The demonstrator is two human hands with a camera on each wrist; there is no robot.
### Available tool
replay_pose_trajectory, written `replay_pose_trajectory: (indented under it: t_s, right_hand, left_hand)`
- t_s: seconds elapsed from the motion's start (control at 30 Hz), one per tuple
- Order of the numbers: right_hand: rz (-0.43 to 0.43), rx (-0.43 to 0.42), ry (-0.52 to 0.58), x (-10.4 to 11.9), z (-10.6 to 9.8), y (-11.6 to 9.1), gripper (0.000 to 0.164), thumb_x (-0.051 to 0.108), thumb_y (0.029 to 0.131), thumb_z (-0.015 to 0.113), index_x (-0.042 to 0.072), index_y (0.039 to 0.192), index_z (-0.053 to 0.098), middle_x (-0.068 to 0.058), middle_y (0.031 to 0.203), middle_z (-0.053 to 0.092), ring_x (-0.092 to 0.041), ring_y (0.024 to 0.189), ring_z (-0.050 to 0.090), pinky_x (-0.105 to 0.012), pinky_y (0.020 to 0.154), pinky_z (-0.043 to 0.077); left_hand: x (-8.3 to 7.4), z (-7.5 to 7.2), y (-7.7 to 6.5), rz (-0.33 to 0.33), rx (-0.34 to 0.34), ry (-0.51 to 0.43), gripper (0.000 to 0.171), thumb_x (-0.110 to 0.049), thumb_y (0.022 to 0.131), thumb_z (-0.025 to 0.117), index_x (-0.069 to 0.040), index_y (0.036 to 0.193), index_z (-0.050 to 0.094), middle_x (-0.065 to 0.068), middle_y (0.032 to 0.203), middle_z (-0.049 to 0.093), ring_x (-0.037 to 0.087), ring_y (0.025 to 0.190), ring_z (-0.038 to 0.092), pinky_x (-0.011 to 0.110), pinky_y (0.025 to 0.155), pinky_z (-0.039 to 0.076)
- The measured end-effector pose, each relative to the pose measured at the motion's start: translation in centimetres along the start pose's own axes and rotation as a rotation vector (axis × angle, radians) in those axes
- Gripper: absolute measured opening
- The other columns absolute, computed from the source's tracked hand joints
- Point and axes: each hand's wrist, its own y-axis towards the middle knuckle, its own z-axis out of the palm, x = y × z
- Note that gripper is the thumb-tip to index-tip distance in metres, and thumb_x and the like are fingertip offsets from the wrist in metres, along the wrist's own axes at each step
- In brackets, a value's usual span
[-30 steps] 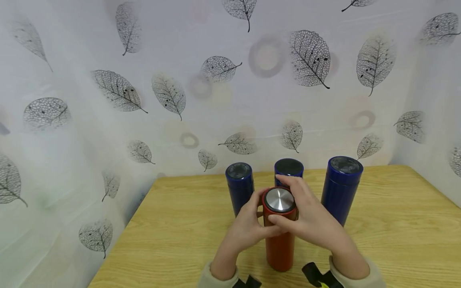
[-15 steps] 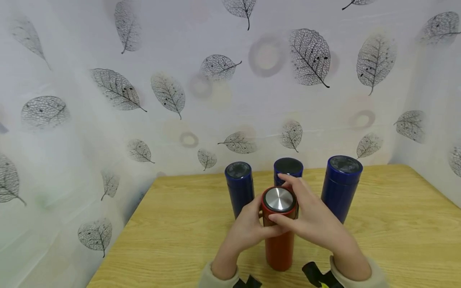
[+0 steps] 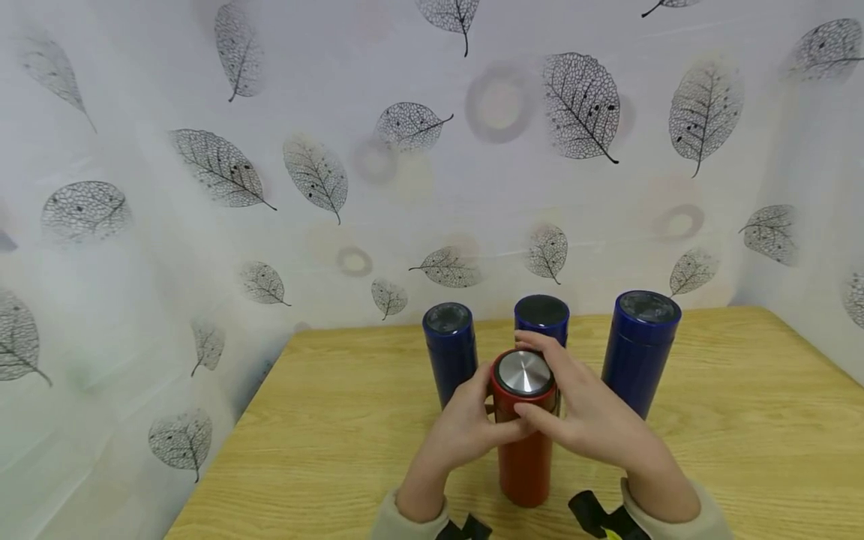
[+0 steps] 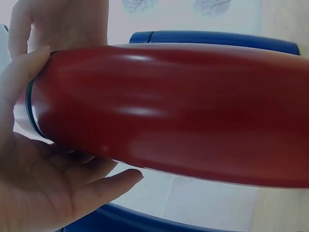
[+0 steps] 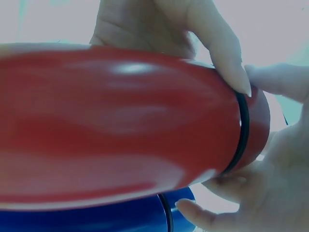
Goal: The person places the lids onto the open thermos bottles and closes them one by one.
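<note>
A red thermos flask stands upright on the table, its lid topped with a brushed-steel disc. From the left, my left hand grips the flask's upper part, its thumb lying across the front near the black seam. My right hand curls about the lid from the other side, thumb in front and fingers behind. In the right wrist view, the black ring shows between lid and body, and the right thumb meets the lid just past it. Some fingertips of both hands are hidden behind the flask.
Three dark blue flasks stand behind the red one: a left one, a middle one partly hidden by my right hand, and a right one. The wooden table ends at a leaf-printed curtain.
My right thumb and hand have shifted slightly to the right around the lid. The left hand and the red flask have stayed in place.
</note>
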Motion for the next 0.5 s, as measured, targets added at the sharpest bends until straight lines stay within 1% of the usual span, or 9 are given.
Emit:
replay_pose_trajectory:
  t_s: [0.1, 0.17, 0.23, 0.33, 0.5]
  right_hand:
    - [0.046, -0.045, -0.041, 0.07, 0.38, 0.16, 0.069, 0.027, 0.077, 0.07, 0.011, 0.132, 0.031, -0.006, 0.114, 0.046, -0.019, 0.097, 0.05, -0.038, 0.074, 0.046]
    - [0.072, -0.076, -0.075, 0.05, 0.69, 0.29, 0.072, 0.034, 0.074, 0.071, 0.011, 0.131, 0.033, -0.006, 0.11, 0.044, -0.018, 0.092, 0.05, -0.035, 0.071, 0.047]
    - [0.075, -0.096, -0.105, -0.06, 0.91, 0.39, 0.073, 0.038, 0.072, 0.071, 0.012, 0.13, 0.035, -0.006, 0.107, 0.043, -0.017, 0.088, 0.05, -0.033, 0.069, 0.047]
    - [0.051, -0.078, -0.084, -0.16, 0.77, 0.38, 0.071, 0.034, 0.075, 0.07, 0.014, 0.132, 0.032, -0.006, 0.113, 0.042, -0.018, 0.094, 0.049, -0.036, 0.072, 0.047]
    - [0.014, 0.017, 0.02, -0.14, -0.04, 0.04, 0.066, 0.017, 0.082, 0.064, 0.015, 0.135, 0.025, -0.007, 0.126, 0.042, -0.021, 0.109, 0.045, -0.043, 0.082, 0.043]
  left_hand:
    - [0.04, -0.02, -0.04, -0.004, 0.0, 0.022, 0.055, -0.016, 0.076, 0.07, -0.009, 0.123, 0.042, 0.003, 0.115, 0.052, 0.011, 0.098, 0.051, 0.023, 0.075, 0.045]
    - [0.07, -0.04, -0.06, 0.008, -0.001, 0.044, 0.056, -0.016, 0.076, 0.07, -0.009, 0.124, 0.041, 0.003, 0.114, 0.052, 0.01, 0.096, 0.051, 0.023, 0.074, 0.045]
    - [0.08, -0.07, -0.04, 0.019, -0.004, 0.052, 0.057, -0.017, 0.076, 0.07, -0.01, 0.124, 0.041, 0.002, 0.114, 0.052, 0.01, 0.096, 0.051, 0.023, 0.073, 0.045]
    - [0.07, -0.15, 0.0, 0.032, -0.007, 0.066, 0.057, -0.019, 0.076, 0.07, -0.01, 0.124, 0.041, 0.001, 0.114, 0.053, 0.009, 0.095, 0.052, 0.023, 0.073, 0.046]
    - [0.0, -0.16, -0.06, -0.003, 0.001, 0.048, 0.056, -0.02, 0.077, 0.07, -0.009, 0.123, 0.041, 0.001, 0.114, 0.052, 0.009, 0.097, 0.052, 0.022, 0.076, 0.045]
